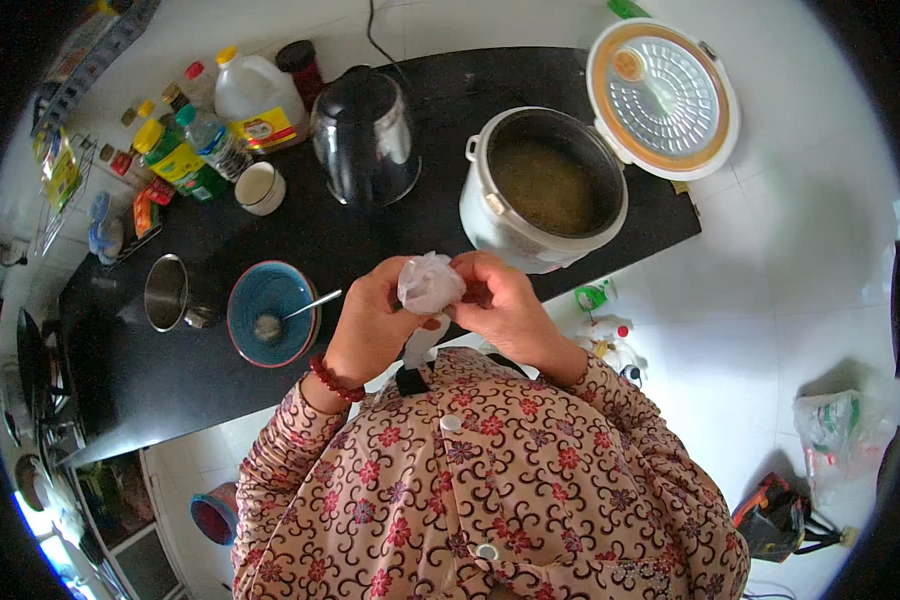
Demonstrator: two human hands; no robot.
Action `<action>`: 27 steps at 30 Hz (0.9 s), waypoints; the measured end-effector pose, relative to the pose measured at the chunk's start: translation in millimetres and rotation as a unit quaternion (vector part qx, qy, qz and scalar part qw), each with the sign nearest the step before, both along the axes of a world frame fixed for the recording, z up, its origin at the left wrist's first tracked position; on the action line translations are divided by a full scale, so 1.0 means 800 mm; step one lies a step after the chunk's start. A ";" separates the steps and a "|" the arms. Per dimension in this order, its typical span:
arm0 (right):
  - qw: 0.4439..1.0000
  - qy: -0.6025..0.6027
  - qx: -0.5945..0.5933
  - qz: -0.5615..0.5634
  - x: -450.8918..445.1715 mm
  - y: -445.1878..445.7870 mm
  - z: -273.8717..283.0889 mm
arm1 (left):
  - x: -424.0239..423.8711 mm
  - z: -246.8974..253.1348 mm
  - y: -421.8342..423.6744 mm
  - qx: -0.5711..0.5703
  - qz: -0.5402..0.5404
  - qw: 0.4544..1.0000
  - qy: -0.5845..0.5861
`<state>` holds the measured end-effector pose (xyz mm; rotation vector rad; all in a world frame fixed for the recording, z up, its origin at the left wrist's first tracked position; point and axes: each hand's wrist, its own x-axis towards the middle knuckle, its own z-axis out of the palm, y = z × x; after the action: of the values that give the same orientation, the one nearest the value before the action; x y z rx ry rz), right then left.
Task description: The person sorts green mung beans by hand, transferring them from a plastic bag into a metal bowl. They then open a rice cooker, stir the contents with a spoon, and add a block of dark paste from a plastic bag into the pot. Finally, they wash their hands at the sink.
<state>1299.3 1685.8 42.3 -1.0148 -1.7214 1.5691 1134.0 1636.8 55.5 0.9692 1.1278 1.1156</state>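
Observation:
My left hand (371,322), with a red bead bracelet at the wrist, and my right hand (506,307) both hold a bunched translucent white plastic bag (430,283) between their fingers. What the bag contains cannot be told. It is above the front edge of a black countertop (217,397). Left of my left hand is a blue bowl (259,281) with a red rim, and a metal spoon (311,304) leans in it. Behind my right hand, an electric pressure cooker (487,225) stands uncovered with brownish liquid (544,184) inside; its lid (664,97) is raised at the back right.
A steel cup (166,292) lies left of the bowl. Behind are a white cup (260,189), a shiny dark appliance (365,139), a large plastic jug (259,97) and several bottles. Plastic bags (832,442) and a bucket (215,514) are lower down, off the counter.

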 end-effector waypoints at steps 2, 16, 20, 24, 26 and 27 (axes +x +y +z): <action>0.999 -0.031 0.029 0.015 0.012 0.003 -0.011 | 0.009 -0.004 0.003 -0.011 -0.019 0.998 0.058; 0.989 -0.080 0.089 0.086 0.023 0.022 -0.047 | 0.047 -0.059 -0.005 0.112 0.123 0.927 0.336; 0.977 -0.047 0.197 0.069 0.016 0.017 -0.054 | 0.044 -0.067 -0.002 0.148 0.126 0.899 0.393; 0.958 -0.029 0.276 0.077 0.004 0.025 -0.053 | 0.053 -0.084 0.003 0.129 0.198 0.895 0.379; 0.957 -0.031 0.278 0.074 -0.001 0.027 -0.055 | 0.049 -0.102 0.004 0.128 0.216 0.923 0.290; 0.959 -0.024 0.272 0.079 -0.003 0.027 -0.052 | 0.049 -0.106 0.004 0.128 0.224 0.935 0.244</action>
<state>1297.2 1707.3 0.3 -0.6502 -2.1445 1.0588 1173.0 1640.2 -29.3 1.2746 1.6966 1.4596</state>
